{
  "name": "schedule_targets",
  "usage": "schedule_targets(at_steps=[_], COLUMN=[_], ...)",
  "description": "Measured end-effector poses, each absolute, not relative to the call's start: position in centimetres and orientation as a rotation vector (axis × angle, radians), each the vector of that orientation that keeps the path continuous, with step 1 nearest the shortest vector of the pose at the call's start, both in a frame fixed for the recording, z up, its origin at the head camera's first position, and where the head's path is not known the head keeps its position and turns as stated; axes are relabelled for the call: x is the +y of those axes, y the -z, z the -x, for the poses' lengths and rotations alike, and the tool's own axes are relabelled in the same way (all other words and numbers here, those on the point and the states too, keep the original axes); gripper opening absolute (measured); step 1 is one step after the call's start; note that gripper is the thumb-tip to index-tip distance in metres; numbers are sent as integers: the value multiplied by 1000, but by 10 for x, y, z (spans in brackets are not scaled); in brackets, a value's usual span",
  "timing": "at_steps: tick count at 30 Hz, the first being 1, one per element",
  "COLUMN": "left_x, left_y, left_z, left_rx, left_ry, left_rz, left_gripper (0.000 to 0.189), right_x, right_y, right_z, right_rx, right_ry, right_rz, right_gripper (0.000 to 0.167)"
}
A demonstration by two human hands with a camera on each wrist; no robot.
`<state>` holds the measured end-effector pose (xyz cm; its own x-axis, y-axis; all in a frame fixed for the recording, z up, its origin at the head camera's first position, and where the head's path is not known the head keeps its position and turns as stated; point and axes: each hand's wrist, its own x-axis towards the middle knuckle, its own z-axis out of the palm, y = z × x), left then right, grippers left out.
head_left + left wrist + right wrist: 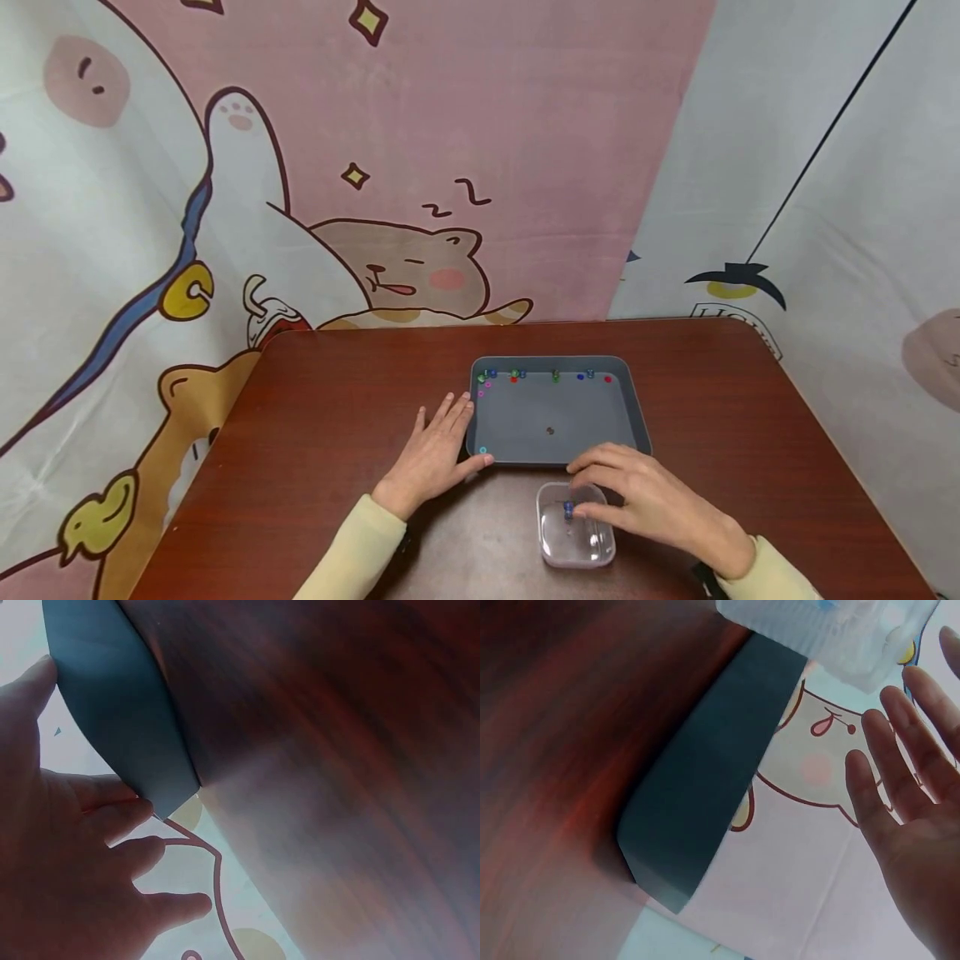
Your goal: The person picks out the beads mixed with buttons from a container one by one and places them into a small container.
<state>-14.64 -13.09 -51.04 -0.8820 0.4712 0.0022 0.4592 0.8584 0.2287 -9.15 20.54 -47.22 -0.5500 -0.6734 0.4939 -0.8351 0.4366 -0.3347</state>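
My left hand lies with spread fingers at the left edge of a grey tray. Its thumb reaches the front left corner, and in the left wrist view its fingertips meet the tray's outer wall. Over a small clear plastic container, my right hand hovers with thumb and fingers apart. Small blue beads show in the container beside the right thumb tip. The right wrist view has the fingers extended next to the container's ribbed wall, the thumb out of sight.
Several small coloured beads line the tray's far side, among them a green one and a red one. A brown bead lies mid-tray, a turquoise ring at its front left. A printed cloth hangs behind the brown table.
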Motion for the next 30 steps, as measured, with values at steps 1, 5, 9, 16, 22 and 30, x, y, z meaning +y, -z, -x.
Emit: schedule_targets(at_steps=[1,5,9,16,22,30], left_x=[-131,-130,-130,-132,-131,-128], left_y=[510,509,508,506,501,500], left_z=[147,147,147,151,157,160], left_rx=[2978,2983,2974,2927,2934,2895], left_ry=[-343,-344,-372,-429,-398,-400], left_rz=[-748,-762,-769,-754,-780,-768], left_gripper=[94,94,94,102,105,107], right_x=[206,211,216,227,233,235], right_y=[470,462,454,449,452,462], right_z=[93,100,110,136,159,182], right_rx=[-2411,-2440,-2490,-2571,-2645,-2702], right_ry=[-807,-846,-860,-762,-646,-547], right_rz=[-1289,-1217,-1121,-911,-846,-804], right_gripper=[24,21,26,34,39,44])
